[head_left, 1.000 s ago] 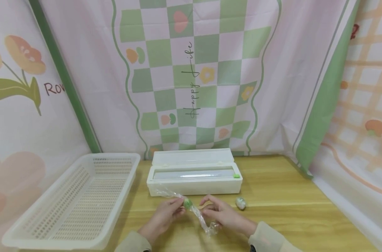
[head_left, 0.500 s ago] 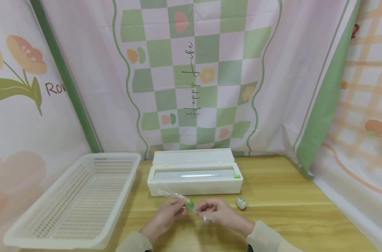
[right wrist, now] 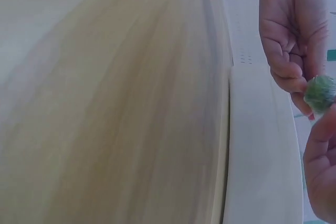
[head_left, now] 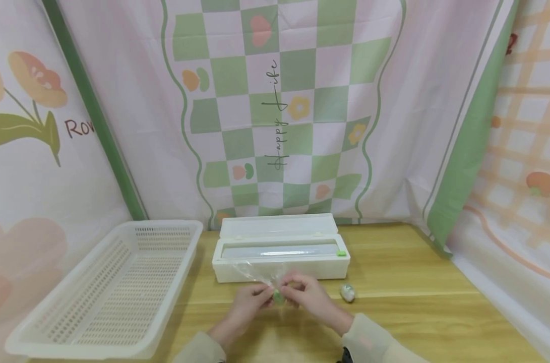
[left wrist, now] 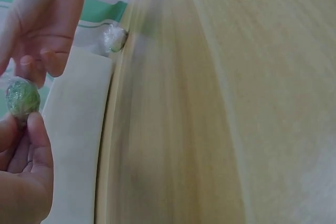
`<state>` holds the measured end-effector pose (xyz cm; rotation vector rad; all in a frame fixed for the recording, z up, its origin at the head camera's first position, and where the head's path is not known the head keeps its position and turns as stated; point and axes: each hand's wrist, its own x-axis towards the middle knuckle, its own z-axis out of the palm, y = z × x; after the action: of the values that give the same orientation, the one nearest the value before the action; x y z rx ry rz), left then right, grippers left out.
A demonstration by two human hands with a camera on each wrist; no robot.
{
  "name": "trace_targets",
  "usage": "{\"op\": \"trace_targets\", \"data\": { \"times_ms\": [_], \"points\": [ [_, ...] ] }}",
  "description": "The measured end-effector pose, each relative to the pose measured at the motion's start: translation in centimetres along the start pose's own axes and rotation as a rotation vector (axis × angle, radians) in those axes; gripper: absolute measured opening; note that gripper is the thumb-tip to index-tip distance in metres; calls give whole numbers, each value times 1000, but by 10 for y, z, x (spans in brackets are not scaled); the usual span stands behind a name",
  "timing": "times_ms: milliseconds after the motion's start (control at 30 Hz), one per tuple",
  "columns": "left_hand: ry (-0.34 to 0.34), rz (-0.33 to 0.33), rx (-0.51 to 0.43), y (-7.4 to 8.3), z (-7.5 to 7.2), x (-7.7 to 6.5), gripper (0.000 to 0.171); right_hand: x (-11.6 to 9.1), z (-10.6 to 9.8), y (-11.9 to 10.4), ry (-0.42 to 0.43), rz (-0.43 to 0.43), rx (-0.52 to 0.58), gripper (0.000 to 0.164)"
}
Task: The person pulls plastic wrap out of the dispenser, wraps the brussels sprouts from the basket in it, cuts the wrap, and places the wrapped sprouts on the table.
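A small round green vegetable, which looks like a Brussels sprout [head_left: 278,296], is wrapped in cling film between my two hands. My left hand [head_left: 249,302] pinches it from the left, at its twisted film end in the left wrist view. A loose tail of clear cling film [head_left: 249,271] spreads up from it in front of the white box. From the other side my right hand [head_left: 312,300] pinches the film, thumb and forefinger close to the sprout [right wrist: 320,94]. A second film-wrapped sprout [head_left: 347,293] lies on the table to the right of my right hand.
Behind the hands stands a long white cling film box [head_left: 279,272], lid raised, with a film roll [head_left: 281,251] inside and a green slider [head_left: 341,253] at its right. A white perforated basket [head_left: 194,252] sits at the left. Printed curtains [head_left: 297,75] surround the wooden table [head_left: 406,322].
My right hand has moved left and slightly up, close to my left hand. The film tail that hung towards the lower right is no longer seen there. The other wrapped sprout has stayed put.
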<state>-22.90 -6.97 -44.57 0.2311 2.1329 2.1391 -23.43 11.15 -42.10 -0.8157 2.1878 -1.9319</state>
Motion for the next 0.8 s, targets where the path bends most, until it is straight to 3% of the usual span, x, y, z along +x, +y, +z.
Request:
{"op": "trace_targets", "data": {
  "times_ms": [267, 433, 600, 700, 800],
  "points": [
    [0, 27, -11, 2, 3, -3, 24, 3, 8, 4, 70, 64, 38, 22],
    [-16, 31, -34, 2, 3, -3, 23, 3, 12, 4, 92, 131, 25, 35],
    [-81, 28, -96, 2, 1, -4, 24, 3, 13, 5, 93, 154, 74, 44],
    [-136, -4, -166, 3, 0, -5, 29, 3, 12, 6, 98, 152, 85, 43],
    [-176, -46, -177, 4, -1, -4, 36, 1, 11, 6, 92, 155, 89, 43]
  ]
}}
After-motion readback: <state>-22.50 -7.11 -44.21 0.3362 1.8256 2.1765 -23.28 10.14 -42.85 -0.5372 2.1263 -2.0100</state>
